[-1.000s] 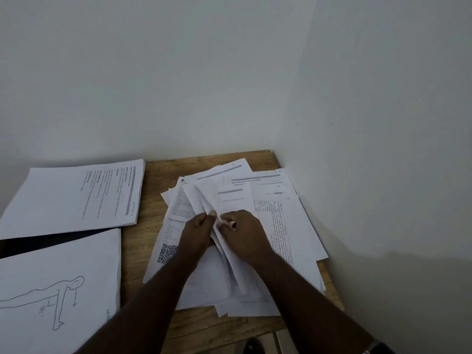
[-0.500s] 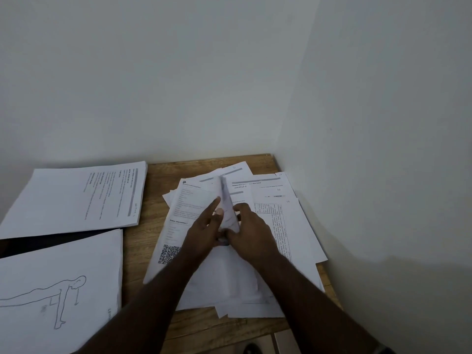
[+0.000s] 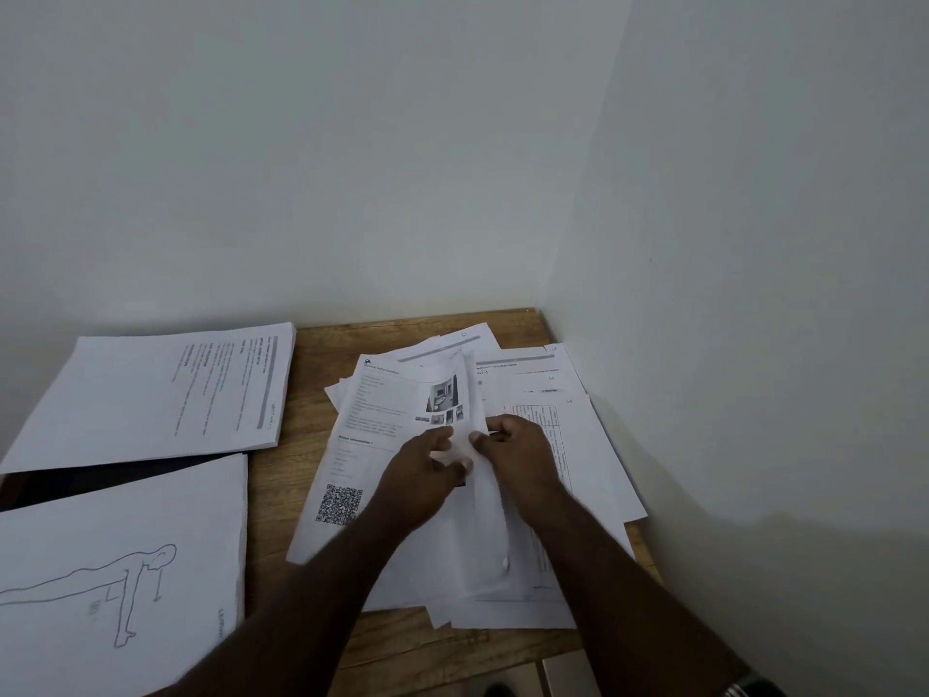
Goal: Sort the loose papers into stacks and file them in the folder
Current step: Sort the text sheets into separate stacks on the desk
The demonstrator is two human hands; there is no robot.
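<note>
I've got both hands over the loose paper pile (image 3: 578, 475) at the far-right corner of the wooden table (image 3: 311, 354), right up against the two walls. Left hand (image 3: 420, 487) and right hand (image 3: 518, 457) are close together, nearly touching, w/ a single sheet (image 3: 472, 394) standing up on edge between them. Left fingers are curled at the sheet's lower part w/ the thumb across its near face, so I read that as a pinch; right thumb and fingertips also pinch the sheet's edge from the other side. Exposed on the left of the pile is a printed page w/ small photos and a QR code (image 3: 339, 504) near its bottom-left. On the right side of the pile I see a page w/ a narrow table of text (image 3: 545, 420). Pile is fanned out messily, sheets overlapping at diff. angles. Well apart on the left: a neat stack of text pages (image 3: 151, 394) at the far side, and nearer me a stack topped by a line drawing of a push-up figure (image 3: 100, 586). Btwn those two stacks there's a dark strip (image 3: 100, 477); can't tell what it is.
</note>
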